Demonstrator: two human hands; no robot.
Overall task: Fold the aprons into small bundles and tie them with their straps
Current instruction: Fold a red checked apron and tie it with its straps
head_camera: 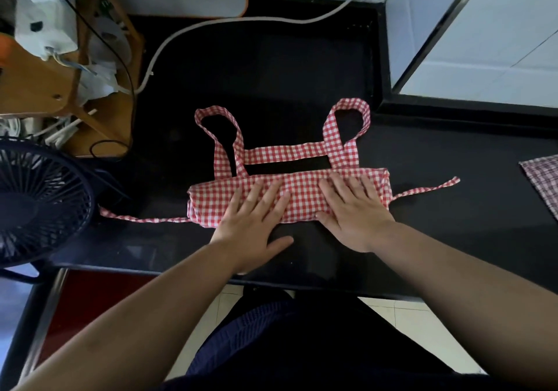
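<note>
Both hands lie flat, fingers straight, the left hand and right hand pressing the rolled red gingham apron near the counter's front edge. Keep even pressure so the roll stays tight; the waist straps trail free at both ends.

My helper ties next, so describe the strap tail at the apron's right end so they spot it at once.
On the black counter lies a rolled red-checked apron. From its right end, beyond the right hand, one thin strap tail runs out flat. Unlike the wide loops behind the roll, it is narrow, single and loose-ended.
</note>
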